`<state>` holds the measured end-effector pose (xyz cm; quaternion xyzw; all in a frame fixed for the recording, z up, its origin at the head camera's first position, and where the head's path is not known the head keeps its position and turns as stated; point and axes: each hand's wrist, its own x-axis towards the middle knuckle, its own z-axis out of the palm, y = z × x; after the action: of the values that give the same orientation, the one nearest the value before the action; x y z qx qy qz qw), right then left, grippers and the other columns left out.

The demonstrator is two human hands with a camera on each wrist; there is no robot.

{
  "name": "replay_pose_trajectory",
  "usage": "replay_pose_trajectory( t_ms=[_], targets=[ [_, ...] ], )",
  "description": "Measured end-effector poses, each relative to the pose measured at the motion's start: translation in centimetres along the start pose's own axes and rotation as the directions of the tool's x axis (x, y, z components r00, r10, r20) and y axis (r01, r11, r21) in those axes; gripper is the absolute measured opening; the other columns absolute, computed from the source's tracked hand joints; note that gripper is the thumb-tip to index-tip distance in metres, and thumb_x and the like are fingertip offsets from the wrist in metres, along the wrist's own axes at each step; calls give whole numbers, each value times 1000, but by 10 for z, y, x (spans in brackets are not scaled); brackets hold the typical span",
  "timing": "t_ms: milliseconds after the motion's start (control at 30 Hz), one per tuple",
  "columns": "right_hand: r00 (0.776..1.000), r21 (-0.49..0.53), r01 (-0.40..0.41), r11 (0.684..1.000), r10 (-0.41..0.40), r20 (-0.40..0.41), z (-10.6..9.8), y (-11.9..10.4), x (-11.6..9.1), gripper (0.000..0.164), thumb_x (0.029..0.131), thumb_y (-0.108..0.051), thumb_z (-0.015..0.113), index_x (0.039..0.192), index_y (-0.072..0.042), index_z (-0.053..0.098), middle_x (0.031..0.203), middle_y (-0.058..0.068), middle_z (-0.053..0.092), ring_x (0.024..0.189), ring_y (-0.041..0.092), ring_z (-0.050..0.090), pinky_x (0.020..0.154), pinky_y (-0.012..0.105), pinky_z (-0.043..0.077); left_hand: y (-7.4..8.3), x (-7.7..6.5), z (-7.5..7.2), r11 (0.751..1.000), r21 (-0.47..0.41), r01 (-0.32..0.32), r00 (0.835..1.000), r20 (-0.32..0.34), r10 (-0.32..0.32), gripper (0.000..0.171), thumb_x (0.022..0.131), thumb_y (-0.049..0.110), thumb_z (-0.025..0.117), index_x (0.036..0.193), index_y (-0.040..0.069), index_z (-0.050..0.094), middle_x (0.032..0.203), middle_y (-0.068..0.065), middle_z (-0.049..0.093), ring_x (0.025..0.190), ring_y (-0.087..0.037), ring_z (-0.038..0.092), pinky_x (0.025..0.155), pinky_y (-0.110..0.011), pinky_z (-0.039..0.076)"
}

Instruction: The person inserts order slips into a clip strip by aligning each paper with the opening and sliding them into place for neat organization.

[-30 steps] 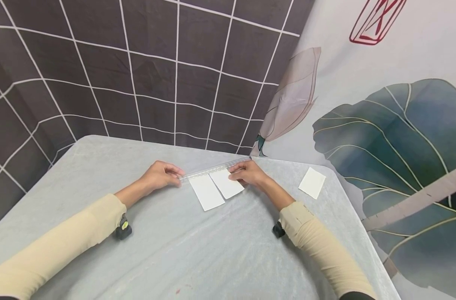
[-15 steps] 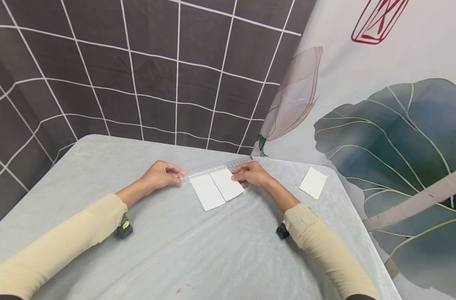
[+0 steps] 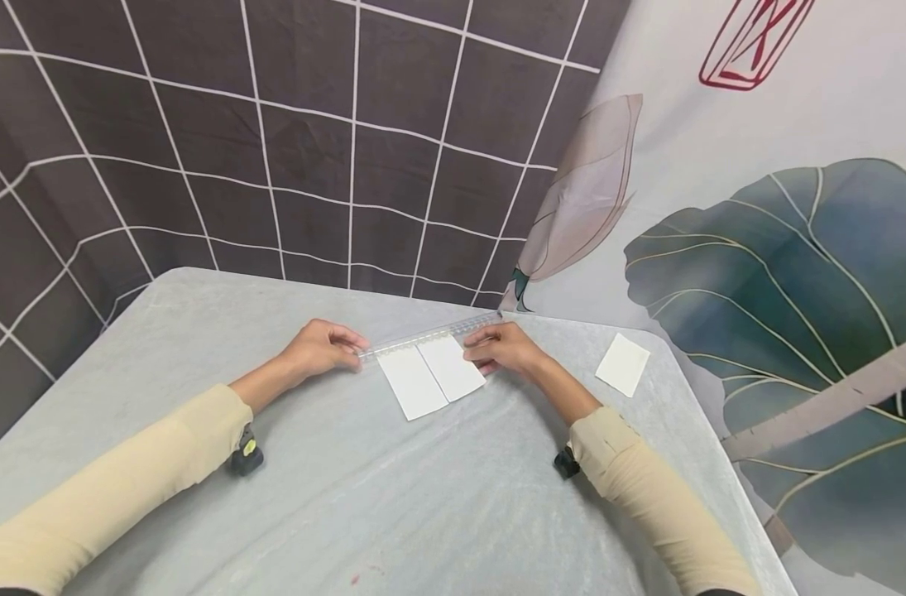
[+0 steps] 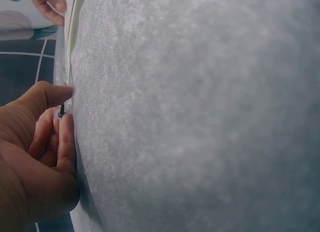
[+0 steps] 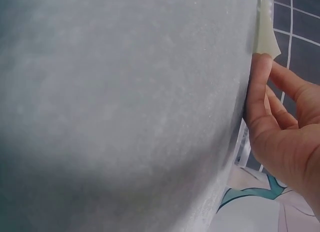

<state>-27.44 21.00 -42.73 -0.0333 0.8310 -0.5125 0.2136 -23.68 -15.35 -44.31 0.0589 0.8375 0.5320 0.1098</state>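
A clear plastic ruler (image 3: 423, 336) lies slanted across the table along the far edges of two white paper cards. My left hand (image 3: 321, 346) pinches the ruler's left end between thumb and fingers; the left wrist view shows this hand (image 4: 42, 137) at the ruler tip. Side by side under the ruler lie the left card (image 3: 413, 382) and the right card (image 3: 451, 367), their long edges meeting. My right hand (image 3: 500, 346) pinches the right card by its right edge. In the right wrist view, the fingertips (image 5: 261, 62) are at the card's slightly lifted corner (image 5: 268, 39).
A third, smaller white card (image 3: 622, 364) lies apart on the right of the table. Grey cloth covers the table (image 3: 311, 497). Behind it hangs a dark gridded curtain (image 3: 296, 157), with a leaf-patterned one (image 3: 758, 273) at the right.
The right card has shifted left against the left card, narrowing the gap between them. My right hand has slid slightly right along the card; the left hand and ruler stay nearly still.
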Motion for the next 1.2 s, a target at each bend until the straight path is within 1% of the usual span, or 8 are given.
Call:
replay_pose_trajectory(
  t_ms=[167, 333, 500, 700, 800, 1033, 1200],
  targets=[
    [1000, 13, -2, 1000, 2, -7, -1, 1, -1, 41, 99, -6, 82, 136, 8, 72, 103, 9, 82, 82, 10, 77, 76, 25, 67, 1, 2, 0, 1000, 3, -6, 1000, -3, 6, 48, 80, -2, 88, 127, -7, 81, 116, -19, 84, 90, -4, 67, 81, -16, 54],
    [1000, 44, -2, 999, 2, -3, -2, -1, -3, 40, 99, -2, 80, 136, 11, 70, 97, 6, 81, 80, 11, 77, 74, 25, 68, 0, 3, 0, 1000, -5, -1, 1000, -6, 1, 47, 79, -2, 88, 126, -7, 81, 111, -13, 86, 89, -3, 66, 81, -16, 54],
    [1000, 79, -2, 997, 2, 2, -4, -1, -5, 40, 99, 1, 79, 137, 13, 68, 93, 6, 82, 79, 12, 78, 74, 26, 68, 1, 1, 1, 1000, -2, 1, 1000, -8, -1, 48, 80, -2, 88, 126, -7, 81, 115, -16, 85, 89, -4, 66, 81, -16, 54],
    [1000, 95, -1, 995, -1, 16, -8, 3, -6, 41, 100, 2, 78, 138, 13, 66, 96, 8, 83, 81, 12, 80, 77, 28, 69, 1, -2, 1, 1000, 19, 1, 1000, -7, -1, 49, 80, -1, 88, 128, -6, 80, 119, -21, 84, 90, -5, 67, 81, -16, 53],
    [1000, 97, 0, 995, -2, 17, -9, 5, -7, 40, 101, 1, 77, 138, 13, 66, 96, 8, 83, 82, 12, 80, 77, 29, 70, 0, -2, 1, 1000, 22, 1, 1000, -9, -1, 49, 79, -1, 88, 127, -6, 81, 119, -20, 84, 90, -5, 67, 82, -16, 54],
    [1000, 87, 0, 996, -1, 13, -9, 3, -12, 40, 101, 0, 77, 138, 13, 67, 91, 5, 82, 80, 11, 80, 76, 28, 69, 1, -1, 1, 1000, 26, 13, 1000, -13, -13, 47, 79, 0, 88, 125, -5, 82, 114, -16, 85, 89, -6, 67, 82, -17, 54],
    [1000, 93, 3, 996, -5, 13, -10, 3, -13, 40, 101, 1, 77, 138, 13, 67, 91, 5, 83, 80, 11, 80, 75, 28, 69, 1, -2, 1, 1000, 19, 10, 1000, -10, -10, 48, 80, 0, 88, 127, -5, 81, 119, -20, 84, 90, -7, 67, 82, -18, 54]
  ],
)
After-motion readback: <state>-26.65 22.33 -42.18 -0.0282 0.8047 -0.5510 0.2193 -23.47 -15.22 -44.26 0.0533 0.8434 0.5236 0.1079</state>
